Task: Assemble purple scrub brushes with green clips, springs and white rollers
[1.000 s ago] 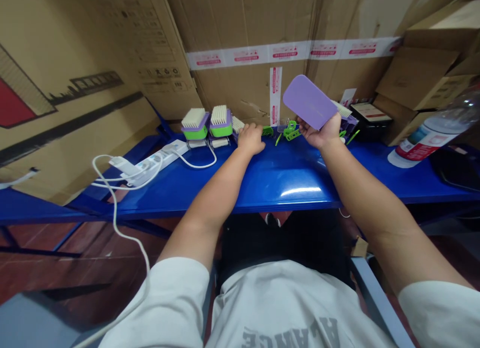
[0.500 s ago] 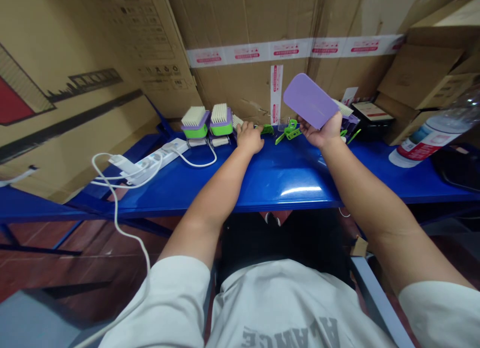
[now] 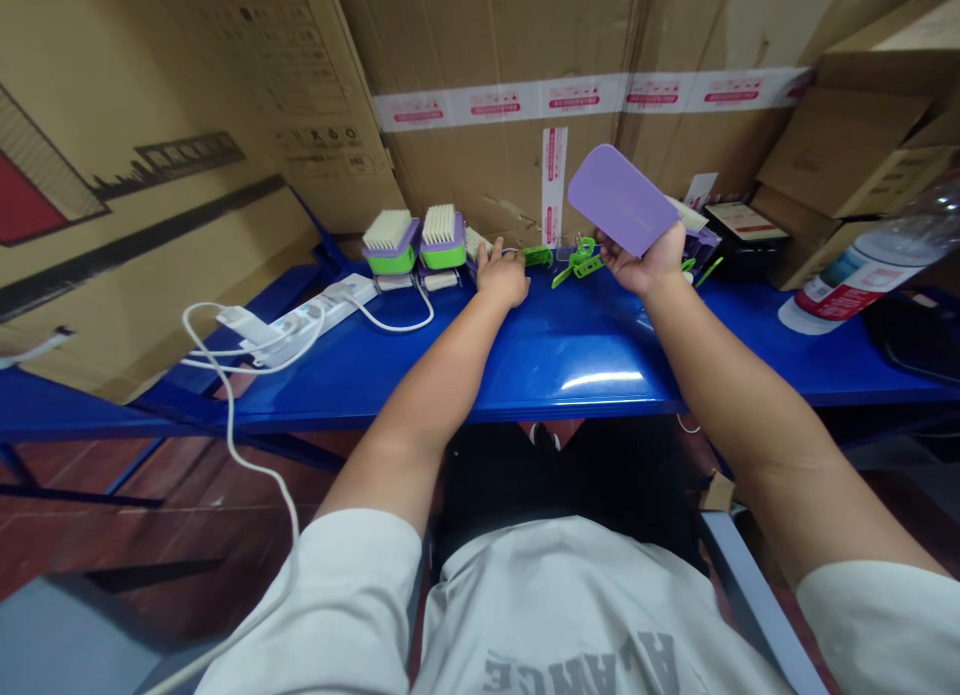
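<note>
My right hand [image 3: 643, 265] grips a flat purple plastic plate [image 3: 621, 199], holding it tilted up above the blue table [image 3: 570, 350]. My left hand [image 3: 501, 275] rests on the table at the back, fingers reaching toward a brush [image 3: 475, 243] and small green plastic parts [image 3: 577, 260]. Two finished brushes, green and purple with white bristles [image 3: 414, 239], stand just left of my left hand.
A white power strip [image 3: 300, 320] with a white cable [image 3: 232, 415] lies at the left. Large cardboard boxes [image 3: 480, 85] wall the back. A plastic bottle [image 3: 862, 260] lies at the right beside a black object [image 3: 911, 340] and smaller boxes [image 3: 840, 155].
My left hand has shifted slightly back toward the brush, its fingers stretching out. My right hand and the purple plate have barely moved.
</note>
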`<state>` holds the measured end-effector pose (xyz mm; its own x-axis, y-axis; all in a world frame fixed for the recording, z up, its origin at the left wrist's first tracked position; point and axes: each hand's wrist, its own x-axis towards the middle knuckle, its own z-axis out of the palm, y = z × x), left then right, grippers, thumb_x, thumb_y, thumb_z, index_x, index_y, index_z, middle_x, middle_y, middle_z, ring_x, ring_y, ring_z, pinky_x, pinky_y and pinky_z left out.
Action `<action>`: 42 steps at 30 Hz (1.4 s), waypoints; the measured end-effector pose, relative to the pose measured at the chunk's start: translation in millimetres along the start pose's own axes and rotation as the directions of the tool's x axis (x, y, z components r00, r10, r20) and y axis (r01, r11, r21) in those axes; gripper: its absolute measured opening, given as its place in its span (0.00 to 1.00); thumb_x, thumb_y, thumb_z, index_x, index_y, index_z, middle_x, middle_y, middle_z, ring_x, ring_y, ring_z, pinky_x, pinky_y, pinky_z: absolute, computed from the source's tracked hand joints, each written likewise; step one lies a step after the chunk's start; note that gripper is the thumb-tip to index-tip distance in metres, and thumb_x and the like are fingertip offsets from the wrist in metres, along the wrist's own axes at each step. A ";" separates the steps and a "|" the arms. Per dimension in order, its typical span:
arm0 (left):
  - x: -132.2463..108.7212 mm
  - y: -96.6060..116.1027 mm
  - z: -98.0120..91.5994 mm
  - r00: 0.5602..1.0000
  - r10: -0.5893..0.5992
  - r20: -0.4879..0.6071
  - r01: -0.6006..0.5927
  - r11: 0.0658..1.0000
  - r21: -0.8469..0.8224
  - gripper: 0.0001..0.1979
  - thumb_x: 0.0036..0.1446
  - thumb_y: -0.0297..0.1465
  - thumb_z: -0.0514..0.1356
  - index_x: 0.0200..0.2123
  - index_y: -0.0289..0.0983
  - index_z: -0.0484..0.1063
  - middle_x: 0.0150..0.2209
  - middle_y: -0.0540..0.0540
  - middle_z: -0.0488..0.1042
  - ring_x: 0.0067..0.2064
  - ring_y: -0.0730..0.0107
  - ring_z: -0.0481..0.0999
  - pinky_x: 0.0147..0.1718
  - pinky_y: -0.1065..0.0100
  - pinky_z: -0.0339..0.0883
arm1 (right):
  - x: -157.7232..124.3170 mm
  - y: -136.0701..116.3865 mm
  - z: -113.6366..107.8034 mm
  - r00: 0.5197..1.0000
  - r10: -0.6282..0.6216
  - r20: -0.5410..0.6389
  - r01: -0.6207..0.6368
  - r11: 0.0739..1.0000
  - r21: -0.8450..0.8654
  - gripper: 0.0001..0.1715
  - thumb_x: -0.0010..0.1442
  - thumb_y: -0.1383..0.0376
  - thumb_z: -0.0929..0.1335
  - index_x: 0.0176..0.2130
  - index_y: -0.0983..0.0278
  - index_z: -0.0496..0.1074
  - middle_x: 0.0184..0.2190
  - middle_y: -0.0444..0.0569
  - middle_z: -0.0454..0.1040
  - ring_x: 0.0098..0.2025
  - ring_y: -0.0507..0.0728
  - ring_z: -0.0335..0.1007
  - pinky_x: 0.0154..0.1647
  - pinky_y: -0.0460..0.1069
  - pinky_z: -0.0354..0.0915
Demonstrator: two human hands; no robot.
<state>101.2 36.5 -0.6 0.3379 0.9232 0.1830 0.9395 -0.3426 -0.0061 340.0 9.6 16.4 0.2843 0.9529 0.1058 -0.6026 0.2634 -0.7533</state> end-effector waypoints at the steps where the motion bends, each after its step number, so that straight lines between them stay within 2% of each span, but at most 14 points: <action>1: -0.3 0.5 0.0 1.000 0.009 0.014 -0.009 1.000 0.008 0.31 0.80 0.38 0.56 0.79 0.37 0.75 0.82 0.35 0.72 0.91 0.37 0.50 0.89 0.31 0.36 | 0.6 0.3 -0.6 1.000 -0.010 0.009 0.010 1.000 -0.016 0.24 0.64 0.37 0.68 0.45 0.51 0.77 0.36 0.48 0.82 0.42 0.66 0.82 0.38 0.59 0.76; 4: -3.1 2.5 -2.1 0.998 0.042 0.053 -0.043 0.999 0.017 0.28 0.81 0.39 0.54 0.72 0.36 0.81 0.80 0.34 0.74 0.91 0.38 0.50 0.89 0.30 0.36 | 2.0 0.8 -2.2 0.999 -0.034 0.035 0.035 0.998 -0.053 0.26 0.62 0.36 0.69 0.44 0.52 0.76 0.34 0.48 0.80 0.42 0.67 0.81 0.38 0.60 0.75; 7: -6.7 5.6 -5.9 0.997 0.061 0.042 -0.061 0.998 -0.005 0.29 0.81 0.36 0.54 0.76 0.29 0.76 0.78 0.29 0.76 0.90 0.41 0.53 0.89 0.31 0.35 | 1.8 0.2 -2.3 0.998 -0.039 0.050 0.042 0.996 -0.073 0.27 0.61 0.34 0.69 0.42 0.51 0.75 0.34 0.48 0.80 0.41 0.67 0.80 0.37 0.59 0.74; 9: -8.6 8.0 -8.7 0.997 0.072 0.017 -0.072 0.997 -0.024 0.31 0.80 0.33 0.54 0.79 0.26 0.72 0.80 0.28 0.73 0.90 0.42 0.53 0.90 0.33 0.35 | 1.5 -0.5 -2.2 0.998 -0.035 0.054 0.039 0.996 -0.074 0.28 0.60 0.33 0.70 0.42 0.51 0.75 0.34 0.48 0.80 0.41 0.67 0.80 0.37 0.59 0.74; 13: -10.8 11.7 -14.5 0.997 0.076 -0.030 -0.078 0.996 -0.041 0.33 0.78 0.28 0.52 0.82 0.25 0.66 0.83 0.28 0.68 0.91 0.46 0.52 0.90 0.38 0.36 | 2.4 -0.7 -3.4 0.997 -0.029 0.066 0.034 0.997 -0.073 0.28 0.60 0.33 0.71 0.44 0.50 0.76 0.34 0.48 0.80 0.44 0.68 0.81 0.39 0.61 0.76; 16: -12.5 11.7 -17.9 0.998 0.056 -0.022 -0.057 0.998 -0.042 0.33 0.77 0.24 0.50 0.80 0.26 0.69 0.80 0.28 0.72 0.89 0.46 0.57 0.89 0.40 0.42 | 2.1 -0.5 -3.3 0.998 -0.029 0.055 0.033 0.997 -0.072 0.27 0.60 0.34 0.71 0.45 0.50 0.77 0.35 0.48 0.81 0.47 0.70 0.82 0.42 0.63 0.78; 19: -13.6 8.6 -18.6 0.999 0.050 -0.020 -0.051 0.998 -0.028 0.30 0.77 0.25 0.51 0.76 0.31 0.75 0.77 0.30 0.77 0.84 0.43 0.66 0.86 0.38 0.51 | -1.9 -1.5 -0.4 0.999 -0.023 0.037 0.026 0.996 -0.081 0.25 0.61 0.36 0.71 0.45 0.50 0.76 0.36 0.48 0.82 0.48 0.70 0.83 0.43 0.64 0.80; 22: -12.1 5.0 -16.5 0.998 0.065 -0.017 -0.065 0.998 -0.016 0.27 0.77 0.24 0.52 0.71 0.35 0.81 0.73 0.31 0.80 0.80 0.44 0.72 0.83 0.43 0.58 | -7.4 -3.8 3.4 1.000 -0.016 0.027 0.019 0.996 -0.092 0.23 0.62 0.37 0.70 0.45 0.49 0.76 0.36 0.48 0.81 0.47 0.70 0.83 0.42 0.63 0.80; 27: -7.6 5.7 -13.9 0.998 0.059 0.026 -0.059 0.998 -0.025 0.23 0.76 0.27 0.55 0.62 0.32 0.87 0.70 0.29 0.81 0.76 0.40 0.75 0.77 0.46 0.64 | -9.4 -5.9 4.1 0.998 -0.008 0.055 0.013 0.995 -0.099 0.26 0.60 0.37 0.70 0.48 0.49 0.75 0.34 0.48 0.79 0.44 0.69 0.81 0.41 0.63 0.76; 30: -8.2 7.9 -15.8 0.998 0.068 -0.008 -0.068 0.996 -0.060 0.18 0.74 0.31 0.60 0.57 0.32 0.87 0.70 0.28 0.79 0.76 0.37 0.74 0.77 0.44 0.64 | -8.7 -5.7 3.5 0.998 -0.006 0.067 0.013 0.994 -0.105 0.27 0.59 0.36 0.70 0.48 0.49 0.75 0.34 0.48 0.79 0.43 0.69 0.80 0.41 0.62 0.75; 32: -9.5 8.4 -17.6 0.997 0.067 -0.032 -0.070 0.994 -0.085 0.19 0.73 0.32 0.62 0.60 0.33 0.84 0.71 0.29 0.78 0.77 0.36 0.73 0.78 0.43 0.63 | -9.2 -5.5 4.3 0.998 -0.010 0.066 0.017 0.994 -0.103 0.27 0.59 0.36 0.70 0.48 0.48 0.75 0.35 0.48 0.79 0.44 0.69 0.80 0.41 0.63 0.75; 34: -11.0 8.3 -18.8 0.997 0.067 -0.037 -0.071 0.992 -0.108 0.24 0.72 0.33 0.63 0.68 0.32 0.78 0.73 0.28 0.77 0.77 0.37 0.74 0.78 0.44 0.65 | -10.3 -5.5 5.6 0.999 -0.008 0.039 0.012 0.996 -0.088 0.25 0.61 0.37 0.69 0.48 0.49 0.76 0.35 0.48 0.80 0.44 0.69 0.81 0.41 0.63 0.76; 38: -13.8 9.5 -18.0 0.992 0.122 0.016 -0.120 0.987 -0.106 0.35 0.72 0.32 0.63 0.79 0.33 0.66 0.77 0.30 0.74 0.79 0.39 0.73 0.78 0.46 0.66 | -10.3 -5.7 6.1 1.000 0.023 -0.010 -0.023 0.999 -0.036 0.23 0.65 0.39 0.67 0.48 0.49 0.77 0.35 0.48 0.81 0.43 0.68 0.82 0.38 0.61 0.77; 42: -13.0 13.6 -16.6 0.993 0.119 0.025 -0.116 0.989 -0.091 0.32 0.79 0.35 0.57 0.81 0.32 0.65 0.74 0.29 0.79 0.77 0.38 0.77 0.77 0.45 0.66 | -8.4 -5.8 4.2 0.999 0.013 0.043 -0.010 0.999 -0.053 0.25 0.62 0.38 0.69 0.48 0.49 0.76 0.34 0.47 0.80 0.42 0.68 0.80 0.39 0.62 0.76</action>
<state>108.6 16.9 13.2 0.4486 0.8799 0.1564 0.8847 -0.4620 0.0617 338.0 0.6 22.6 0.2444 0.9617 0.1241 -0.5652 0.2453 -0.7876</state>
